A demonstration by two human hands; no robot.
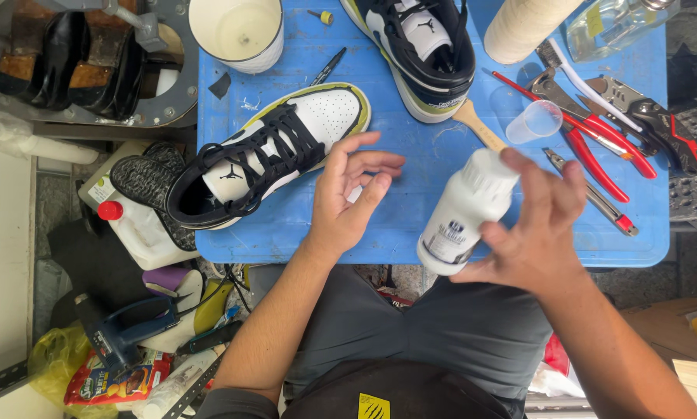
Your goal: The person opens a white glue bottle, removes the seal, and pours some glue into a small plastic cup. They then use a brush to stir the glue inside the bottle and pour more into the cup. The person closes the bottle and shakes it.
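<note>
- Right hand wrapped around white bottle, held tilted over near edge of blue table, cap end pointing far, clear of the shoes.
- Left hand open and empty, fingers spread, palm turned toward bottle, hovering just right of near shoe.
- Second shoe at far side; red pliers and clear cup parked right, within reach.
</note>
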